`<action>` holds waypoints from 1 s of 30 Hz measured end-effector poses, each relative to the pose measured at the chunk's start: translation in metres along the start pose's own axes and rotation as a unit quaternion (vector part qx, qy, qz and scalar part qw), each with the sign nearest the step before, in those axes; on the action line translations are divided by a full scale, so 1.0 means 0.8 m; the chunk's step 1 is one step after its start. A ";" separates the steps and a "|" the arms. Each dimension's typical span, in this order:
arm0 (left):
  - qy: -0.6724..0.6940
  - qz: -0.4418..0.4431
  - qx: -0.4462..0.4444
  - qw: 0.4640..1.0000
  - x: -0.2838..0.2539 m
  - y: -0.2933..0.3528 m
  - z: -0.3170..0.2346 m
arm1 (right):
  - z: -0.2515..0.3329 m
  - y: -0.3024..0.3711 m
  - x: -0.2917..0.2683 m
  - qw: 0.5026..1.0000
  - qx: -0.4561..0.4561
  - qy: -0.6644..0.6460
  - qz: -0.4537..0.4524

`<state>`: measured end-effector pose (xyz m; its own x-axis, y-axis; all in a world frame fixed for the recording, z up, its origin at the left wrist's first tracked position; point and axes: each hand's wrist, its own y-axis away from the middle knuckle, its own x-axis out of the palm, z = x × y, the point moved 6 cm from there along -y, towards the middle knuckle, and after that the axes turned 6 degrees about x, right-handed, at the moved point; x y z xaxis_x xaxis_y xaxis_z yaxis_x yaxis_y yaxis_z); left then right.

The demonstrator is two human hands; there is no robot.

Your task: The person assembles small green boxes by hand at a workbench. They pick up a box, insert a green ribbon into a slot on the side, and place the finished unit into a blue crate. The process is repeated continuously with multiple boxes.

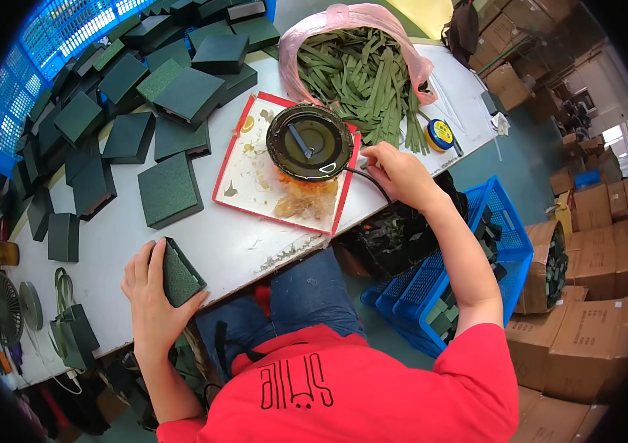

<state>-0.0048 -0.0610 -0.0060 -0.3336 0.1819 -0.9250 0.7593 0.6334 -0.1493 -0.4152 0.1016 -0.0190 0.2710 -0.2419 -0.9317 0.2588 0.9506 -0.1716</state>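
Observation:
A small dark green box point(181, 275) stands near the front edge of the table, gripped between the thumb and fingers of my left hand point(153, 284). To the right, my right hand point(400, 171) is closed in a pinch beside a round black pot point(277, 140). Whatever its fingertips hold is too small to make out. Brownish liquid fills the pot, and a grey stick point(300, 140) lies in it. A black cord point(373, 179) runs from the pot under my right hand. Beneath the pot lies a white, red-edged board point(244, 188) smeared with dried yellowish residue.
Many dark green boxes point(170, 190) cover the table's left side, before a blue crate point(29, 52). Green ribbon strips point(362, 70) fill a pink bag point(295, 40). Nearby sits a blue-and-yellow round tin point(439, 135). Blue crates point(502, 221) and cartons point(595, 258) stand right; a small fan point(1, 306) left.

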 end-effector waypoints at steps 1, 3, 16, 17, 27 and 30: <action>0.000 -0.001 0.001 1.000 -0.001 0.000 -0.001 | -0.001 0.001 -0.003 0.999 0.006 -0.029 -0.019; -0.002 0.000 0.002 1.000 -0.001 0.000 -0.001 | -0.003 0.006 -0.006 0.994 0.020 -0.088 -0.056; -0.026 -0.053 0.084 0.995 -0.018 -0.010 -0.029 | -0.022 0.046 -0.018 0.828 0.284 -0.457 -0.159; -0.015 -0.076 0.100 0.992 -0.022 -0.009 -0.035 | -0.011 0.052 -0.020 0.806 0.294 -0.493 -0.142; 0.526 -0.032 0.152 0.836 0.033 -0.050 -0.190 | 0.168 0.104 0.005 0.854 0.192 -0.480 -0.051; 0.517 -0.058 0.171 0.837 0.048 -0.050 -0.196 | 0.178 0.107 0.006 0.891 0.148 -0.425 -0.067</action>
<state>-0.1357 0.0390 0.0191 -0.5870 0.7996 -0.1269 0.7448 0.4718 -0.4719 -0.2593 0.1543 0.0076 0.7903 -0.5287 -0.3096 0.5406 0.8396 -0.0540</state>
